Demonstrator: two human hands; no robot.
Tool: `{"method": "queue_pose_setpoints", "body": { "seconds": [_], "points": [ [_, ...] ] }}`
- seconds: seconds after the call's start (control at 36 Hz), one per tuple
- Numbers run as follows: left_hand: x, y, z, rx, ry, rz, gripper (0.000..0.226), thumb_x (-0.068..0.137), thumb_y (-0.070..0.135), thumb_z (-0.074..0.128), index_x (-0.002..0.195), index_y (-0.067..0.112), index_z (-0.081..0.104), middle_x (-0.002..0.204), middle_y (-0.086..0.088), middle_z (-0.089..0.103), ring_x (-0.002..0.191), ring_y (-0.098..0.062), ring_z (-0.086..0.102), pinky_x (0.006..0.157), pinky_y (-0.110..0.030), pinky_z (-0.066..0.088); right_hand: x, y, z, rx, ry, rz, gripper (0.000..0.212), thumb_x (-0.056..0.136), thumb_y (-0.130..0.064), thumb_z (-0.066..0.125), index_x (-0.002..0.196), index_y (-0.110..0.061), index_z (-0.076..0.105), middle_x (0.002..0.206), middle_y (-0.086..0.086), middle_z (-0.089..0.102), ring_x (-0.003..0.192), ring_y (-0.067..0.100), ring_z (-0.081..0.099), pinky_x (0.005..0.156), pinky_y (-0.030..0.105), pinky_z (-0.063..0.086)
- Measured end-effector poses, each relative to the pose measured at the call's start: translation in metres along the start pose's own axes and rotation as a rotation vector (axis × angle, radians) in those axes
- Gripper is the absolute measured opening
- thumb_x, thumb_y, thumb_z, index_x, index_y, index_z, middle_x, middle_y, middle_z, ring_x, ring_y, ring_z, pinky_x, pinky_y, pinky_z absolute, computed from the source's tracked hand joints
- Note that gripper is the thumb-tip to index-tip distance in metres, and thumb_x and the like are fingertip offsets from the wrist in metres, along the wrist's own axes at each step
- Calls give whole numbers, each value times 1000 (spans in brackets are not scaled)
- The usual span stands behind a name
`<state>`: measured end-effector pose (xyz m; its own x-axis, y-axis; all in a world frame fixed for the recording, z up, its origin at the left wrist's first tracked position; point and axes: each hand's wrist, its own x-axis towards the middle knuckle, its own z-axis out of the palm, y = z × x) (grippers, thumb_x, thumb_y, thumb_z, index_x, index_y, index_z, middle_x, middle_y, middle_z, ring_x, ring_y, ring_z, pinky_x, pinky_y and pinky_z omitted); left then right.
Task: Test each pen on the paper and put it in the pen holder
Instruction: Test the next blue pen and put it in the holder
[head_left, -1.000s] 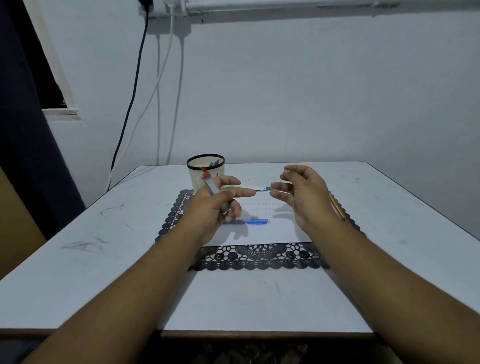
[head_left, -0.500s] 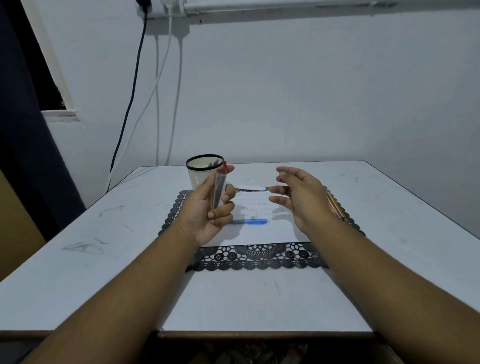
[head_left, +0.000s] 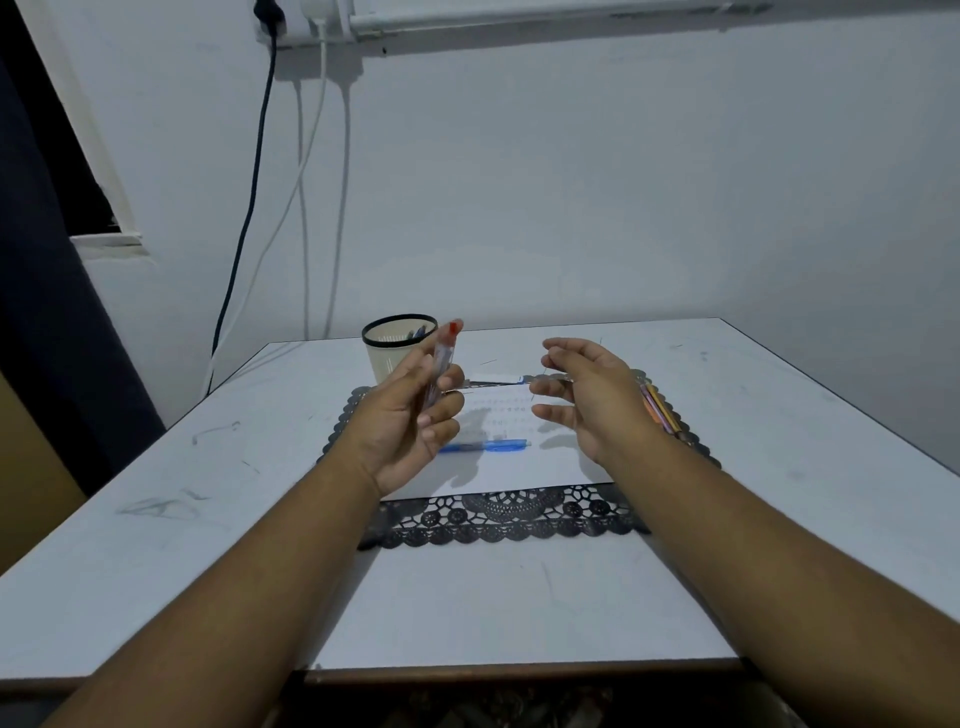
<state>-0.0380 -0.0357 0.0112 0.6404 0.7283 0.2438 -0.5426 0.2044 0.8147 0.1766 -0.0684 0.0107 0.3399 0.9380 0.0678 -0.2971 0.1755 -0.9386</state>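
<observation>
Hiding part of the pen holder (head_left: 395, 349), the left hand (head_left: 408, 423) is up in front of it. The fingers (head_left: 441, 413) of that hand are curled round a clear pen with a red top (head_left: 444, 358), which stands almost straight up, just beside the holder's rim. The low end of this pen is behind the fingers, so it cannot be seen. Inside the holder a few pen tops (head_left: 418, 331) peek out, but they are too small and dark to count.

The right hand (head_left: 587, 400) hangs over the paper (head_left: 519, 462) with loose, open fingers and holds nothing. It covers the right end of a white pen (head_left: 496, 381) that lies at the far edge of the paper. A blue pen (head_left: 493, 446) lies on the paper, and its left end is behind the left hand. Some colored pens (head_left: 660, 410) lie on the black lace mat (head_left: 519, 514) by the right wrist, partly covered by it. The small marks on the paper are too faint to read. Both arms are cut off at the bottom of the view.

Half a second ago the left hand held the red-topped pen a little lower and closer to the paper; now it is lifted more toward the holder. A second ago the pen was tipped over in that hand, and both hands were close together. The right hand has opened up more since then
</observation>
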Motion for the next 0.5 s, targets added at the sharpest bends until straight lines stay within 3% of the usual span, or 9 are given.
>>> {"method": "queue_pose_setpoints", "body": {
  "seconds": [0.14,0.28,0.36,0.5],
  "points": [
    [4,2,9,89,69,23,33,109,15,40,130,33,57,79,2,41,46,-4,26,37,-16,33,4,-5,-4,-10,30,0,15,102,-9,60,109,-14,73,101,7,67,67,19,68,55,32,57],
    [17,-1,11,340,119,8,32,109,16,41,131,34,57,79,-1,44,53,-10,23,44,-20,26,6,-4,-4,9,55,12,15,104,-11,58,109,-14,72,102,8,65,64,18,68,56,32,58],
    [32,0,14,596,192,17,26,109,23,48,130,35,59,79,0,49,57,-13,26,49,-25,27,7,-7,-7,44,79,11,15,105,-11,55,111,-15,68,100,8,63,65,20,70,55,32,58],
    [65,-2,13,1285,245,108,25,109,36,42,128,32,58,88,10,64,72,-12,55,68,-31,46,10,-12,-12,131,139,16,15,108,-9,49,116,-12,61,97,13,63,65,26,74,52,32,58]
  ]
}}
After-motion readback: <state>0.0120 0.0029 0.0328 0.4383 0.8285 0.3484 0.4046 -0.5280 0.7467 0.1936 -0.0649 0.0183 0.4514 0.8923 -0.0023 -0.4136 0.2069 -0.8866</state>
